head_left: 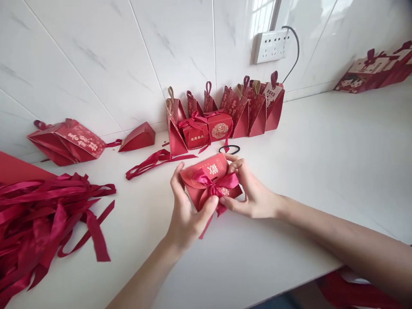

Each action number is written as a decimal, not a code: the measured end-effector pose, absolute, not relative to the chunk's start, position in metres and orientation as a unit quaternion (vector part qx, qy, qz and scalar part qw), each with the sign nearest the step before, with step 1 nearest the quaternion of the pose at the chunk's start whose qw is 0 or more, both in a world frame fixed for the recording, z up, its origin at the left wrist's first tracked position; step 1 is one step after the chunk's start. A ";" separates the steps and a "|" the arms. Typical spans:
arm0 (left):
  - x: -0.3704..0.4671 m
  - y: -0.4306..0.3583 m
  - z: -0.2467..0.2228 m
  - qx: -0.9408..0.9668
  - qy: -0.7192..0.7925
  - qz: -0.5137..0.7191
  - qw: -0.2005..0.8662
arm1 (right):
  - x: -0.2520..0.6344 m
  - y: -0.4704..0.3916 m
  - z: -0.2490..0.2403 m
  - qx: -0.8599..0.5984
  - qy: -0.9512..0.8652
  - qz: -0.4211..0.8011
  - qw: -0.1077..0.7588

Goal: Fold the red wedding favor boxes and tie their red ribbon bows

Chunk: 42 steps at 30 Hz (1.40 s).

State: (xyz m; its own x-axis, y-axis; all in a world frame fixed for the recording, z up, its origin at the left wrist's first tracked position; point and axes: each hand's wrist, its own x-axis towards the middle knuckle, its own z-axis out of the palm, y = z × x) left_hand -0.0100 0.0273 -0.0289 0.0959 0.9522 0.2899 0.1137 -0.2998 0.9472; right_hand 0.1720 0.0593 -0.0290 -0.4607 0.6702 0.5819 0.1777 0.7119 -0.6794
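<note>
Between my two hands is a small red gift box [206,165] with gold characters on its flap. A shiny crimson ribbon [215,185] is tied in a bow across its front, its tails hanging below. My left hand [189,210] grips the box's left side, fingers behind the edge and thumb at the foot of the bow. My right hand [249,189] closes round the right side, its thumb near the bow's knot and its fingers by the right loop. Behind the box a black hair tie [229,149] lies on the white table [315,171].
Several red gift boxes [238,113] stand along the tiled wall, two with bows. More boxes [77,141] lie at the left, others [357,77] at the far right. Crimson ribbons [41,223] heap at the left; one loose ribbon [154,161] lies nearer. A power strip [272,46] hangs on the wall.
</note>
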 end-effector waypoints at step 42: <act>-0.026 0.041 -0.035 0.715 0.400 0.569 0.064 | 0.166 0.052 -0.028 -0.297 -0.713 0.398 0.495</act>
State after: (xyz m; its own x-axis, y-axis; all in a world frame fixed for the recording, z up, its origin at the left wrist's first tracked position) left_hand -0.0264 0.0410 -0.0352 0.0320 0.6453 0.7633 0.4986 -0.6722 0.5473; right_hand 0.1662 0.0520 -0.0284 -0.3339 0.8177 0.4689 0.0309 0.5067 -0.8616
